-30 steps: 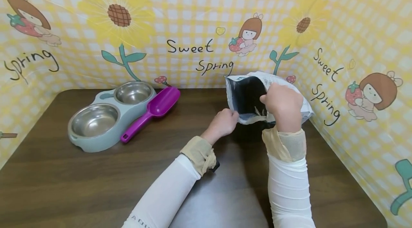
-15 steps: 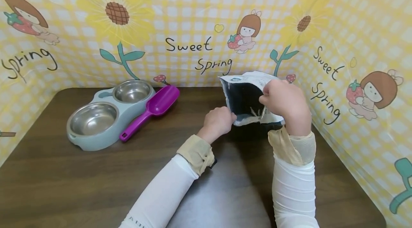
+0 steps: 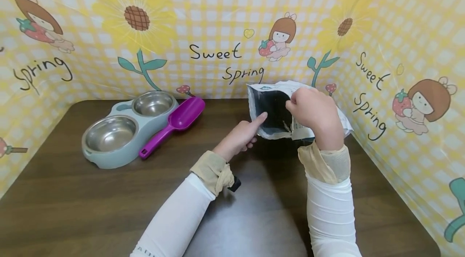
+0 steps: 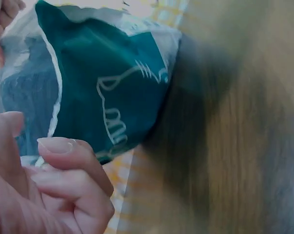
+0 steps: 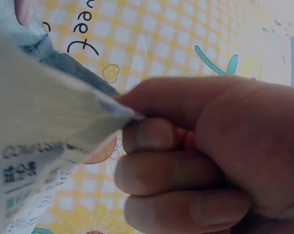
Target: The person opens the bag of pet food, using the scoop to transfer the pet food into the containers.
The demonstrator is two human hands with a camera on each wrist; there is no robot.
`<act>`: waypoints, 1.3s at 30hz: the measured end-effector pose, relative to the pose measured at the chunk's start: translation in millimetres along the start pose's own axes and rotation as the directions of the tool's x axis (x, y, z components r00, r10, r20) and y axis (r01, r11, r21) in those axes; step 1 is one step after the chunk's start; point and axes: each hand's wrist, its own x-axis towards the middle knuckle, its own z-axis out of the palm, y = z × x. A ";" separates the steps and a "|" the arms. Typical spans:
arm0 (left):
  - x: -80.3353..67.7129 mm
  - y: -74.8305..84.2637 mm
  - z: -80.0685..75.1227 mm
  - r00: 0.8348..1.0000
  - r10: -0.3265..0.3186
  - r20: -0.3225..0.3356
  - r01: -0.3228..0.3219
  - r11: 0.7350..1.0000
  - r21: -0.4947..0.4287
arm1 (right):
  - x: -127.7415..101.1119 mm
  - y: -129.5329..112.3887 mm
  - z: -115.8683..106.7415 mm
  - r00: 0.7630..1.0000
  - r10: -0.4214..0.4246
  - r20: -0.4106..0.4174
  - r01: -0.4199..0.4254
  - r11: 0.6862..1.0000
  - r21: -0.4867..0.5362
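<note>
A white bag (image 3: 304, 130) with a dark interior stands with its mouth facing me at the back right in the head view. Thin pale pieces show inside. Its teal face (image 4: 108, 83) with a white animal outline appears in the left wrist view. My right hand (image 3: 315, 111) pinches the mouth's edge between thumb and index finger, pulling the material to a point in the right wrist view. At the mouth's near left edge is my left hand (image 3: 237, 138). Its thumb extends into the opening, apart from the loosely bent fingers, and the rim passes between them.
A pale blue double feeder (image 3: 139, 126) with two steel bowls sits at the left. Against it leans a purple scoop (image 3: 185, 115), handle toward me. Yellow checked cloth (image 3: 218, 11) lines the back and sides of the brown table (image 3: 91, 208).
My left hand has loosened from the bag's rim, its thumb now stretched out over the opening. My right hand, still pinching the edge, has shifted slightly left.
</note>
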 end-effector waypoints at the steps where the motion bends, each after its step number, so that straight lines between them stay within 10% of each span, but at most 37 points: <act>1: -3.9 1.6 2.6 1.000 -0.018 -0.003 0.018 1.000 -0.013 | -0.1 0.7 -0.1 1.000 -0.003 -0.007 0.003 1.000 -0.004; 16: -11.7 12.8 28.3 0.997 0.033 -0.070 -0.042 0.990 -0.134 | -8.1 4.8 -3.6 0.976 0.053 -0.210 -0.056 0.998 -0.006; 24: -5.4 3.7 7.1 0.997 -0.065 0.042 0.071 0.985 -0.158 | -8.8 7.1 -5.6 0.998 -0.019 -0.062 0.020 1.000 0.007; 39: -6.1 0.1 -8.0 0.998 0.063 0.006 -0.062 0.997 -0.036 | -6.5 4.7 -4.9 0.989 0.014 0.146 -0.015 1.000 0.005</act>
